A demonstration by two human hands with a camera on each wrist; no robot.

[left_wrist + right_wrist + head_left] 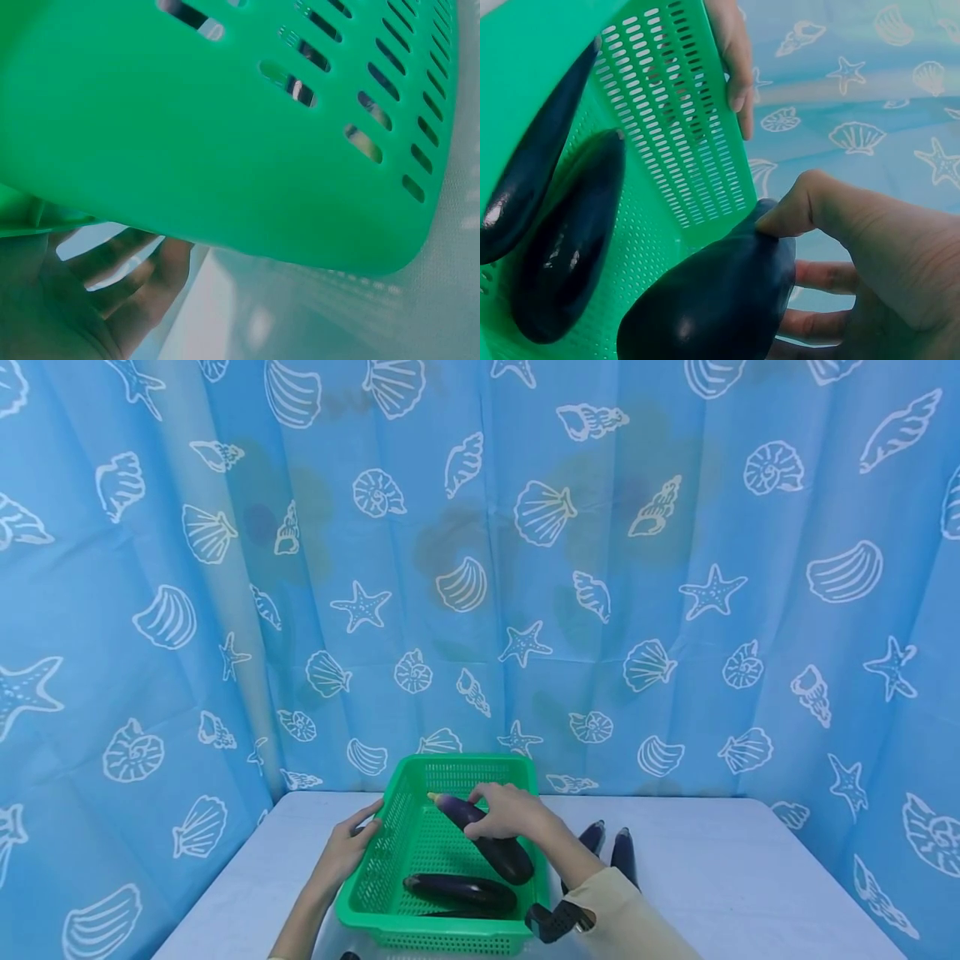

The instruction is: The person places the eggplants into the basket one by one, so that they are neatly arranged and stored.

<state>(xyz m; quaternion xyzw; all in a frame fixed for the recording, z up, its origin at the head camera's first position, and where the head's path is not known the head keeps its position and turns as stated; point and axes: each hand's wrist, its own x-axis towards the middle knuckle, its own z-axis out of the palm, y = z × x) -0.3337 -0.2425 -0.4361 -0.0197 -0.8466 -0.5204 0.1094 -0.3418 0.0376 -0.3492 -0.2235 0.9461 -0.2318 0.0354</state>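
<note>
My right hand (513, 814) grips a dark purple eggplant (498, 852) around its upper half, thumb on one side and fingers on the other. This eggplant is tilted over the inside of a green plastic basket (442, 925), its pale stem end pointing up and left. On the basket's left rim, my left hand (348, 847) holds the edge; part of its grip is hidden by the wall in the left wrist view. Two other eggplants lie in the basket near its front wall: one eggplant (574, 240) fully seen, another eggplant (540, 161) close against the wall.
Right of the basket, an eggplant (591, 839) and a second eggplant (624, 856) lie on the white table (720, 877), partly behind my right arm. A small dark tip (349, 956) shows at the bottom edge. A blue shell-patterned curtain (480, 568) hangs behind the table.
</note>
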